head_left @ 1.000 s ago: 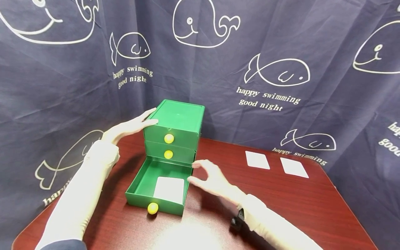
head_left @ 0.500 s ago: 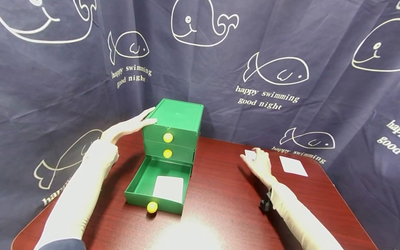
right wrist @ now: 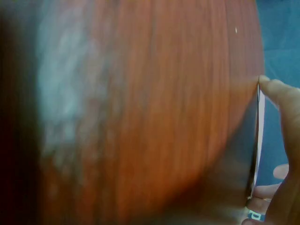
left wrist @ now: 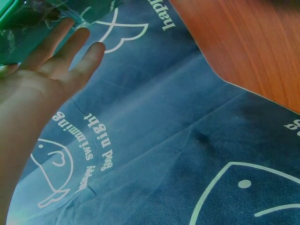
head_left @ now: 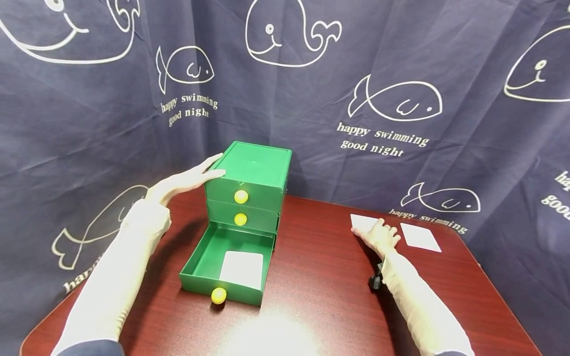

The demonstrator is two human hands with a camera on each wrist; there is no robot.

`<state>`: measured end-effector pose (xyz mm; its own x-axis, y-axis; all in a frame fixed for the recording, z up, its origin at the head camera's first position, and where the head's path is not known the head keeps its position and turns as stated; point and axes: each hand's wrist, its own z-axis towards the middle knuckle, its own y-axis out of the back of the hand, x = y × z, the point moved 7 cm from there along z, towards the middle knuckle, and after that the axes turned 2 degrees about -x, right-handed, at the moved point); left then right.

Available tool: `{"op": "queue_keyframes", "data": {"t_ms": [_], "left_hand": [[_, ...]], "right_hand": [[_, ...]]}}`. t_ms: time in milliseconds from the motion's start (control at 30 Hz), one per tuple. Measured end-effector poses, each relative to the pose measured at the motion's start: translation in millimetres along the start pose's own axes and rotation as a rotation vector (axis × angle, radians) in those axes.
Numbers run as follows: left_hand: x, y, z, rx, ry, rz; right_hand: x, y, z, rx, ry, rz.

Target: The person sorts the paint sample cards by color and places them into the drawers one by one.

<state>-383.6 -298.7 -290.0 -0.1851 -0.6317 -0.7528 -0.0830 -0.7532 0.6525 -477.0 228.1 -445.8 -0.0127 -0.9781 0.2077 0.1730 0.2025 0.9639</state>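
Observation:
A green drawer cabinet (head_left: 258,163) with yellow round knobs stands on the table, its bottom drawer (head_left: 193,283) pulled out. Inside that drawer lies a white square card (head_left: 242,268). My left hand (head_left: 183,183) rests on the cabinet's upper left edge with fingers extended; the left wrist view shows these fingers (left wrist: 77,54) spread against the green side. Over at the right back, my right hand (head_left: 379,237) grips another white card (head_left: 362,222) by opposite edges. In the right wrist view this card (right wrist: 259,136) appears edge-on between thumb and fingertips.
One more white card (head_left: 420,237) lies flat to the right of my right hand. A dark blue curtain (head_left: 303,113) with whale and fish drawings hangs behind the reddish-brown table (head_left: 320,277). A black device (head_left: 375,281) sits at my right wrist.
My right hand has left the open drawer's side, reached right to the left one of the two table cards, and taken hold of it. My left hand stays on the cabinet.

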Motion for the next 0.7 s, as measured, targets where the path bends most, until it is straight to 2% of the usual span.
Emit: {"op": "queue_keyframes", "data": {"t_ms": [67, 100, 133, 567, 700], "left_hand": [[-0.4, 0.0, -0.1, -0.001, -0.001, 0.001], [-0.7, -0.2, 0.0, -0.001, -0.001, 0.000], [-1.3, -0.3, 0.1, -0.001, -0.002, -0.001], [3.0, -0.5, 3.0, -0.001, -0.004, -0.023], [3.9, -0.5, 4.6, -0.003, -0.003, -0.022]], "right_hand": [[1.9, 0.4, 0.4, -0.012, -0.018, 0.000], [-3.2, -3.9, 9.4, -0.019, -0.144, 0.097], [-4.1, -6.0, 12.2, -0.012, -0.158, 0.096], [2.6, -6.7, 12.8, 0.022, -0.144, 0.073], [3.9, -5.7, 13.8, 0.004, -0.154, 0.072]]}}
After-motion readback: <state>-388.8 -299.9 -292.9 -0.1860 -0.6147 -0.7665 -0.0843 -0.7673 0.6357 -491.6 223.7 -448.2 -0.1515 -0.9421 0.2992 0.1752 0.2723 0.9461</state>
